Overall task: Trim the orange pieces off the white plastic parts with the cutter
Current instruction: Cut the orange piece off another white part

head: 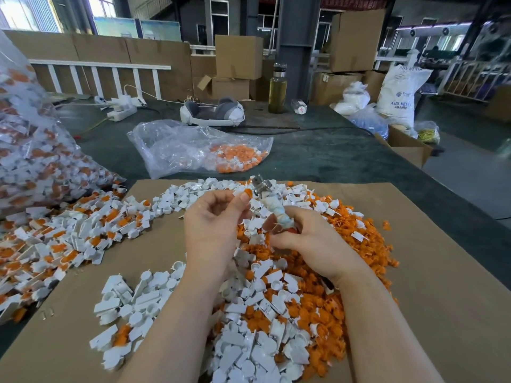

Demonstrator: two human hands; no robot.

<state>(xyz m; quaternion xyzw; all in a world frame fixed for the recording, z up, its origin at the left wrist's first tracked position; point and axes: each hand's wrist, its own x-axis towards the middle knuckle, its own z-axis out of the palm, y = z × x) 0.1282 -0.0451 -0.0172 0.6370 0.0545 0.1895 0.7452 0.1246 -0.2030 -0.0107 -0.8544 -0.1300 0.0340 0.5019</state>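
Left hand pinches an orange-and-white part; right hand grips the wrapped cutter above the piles on the cardboard.

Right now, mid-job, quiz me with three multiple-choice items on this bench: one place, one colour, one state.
1. Where is the glass bottle?
A. far end of the bench
B. on the cardboard
C. in a hand

2. What colour is the piece pinched in the left hand?
A. blue
B. orange and white
C. black

3. What is the right hand doing?
A. lying open
B. gripping the cutter
C. holding a bag

Key: 1 A, it stands by the pillar; 2 B, the part shows both at the fingers; 3 B, fingers wrap the taped handle.
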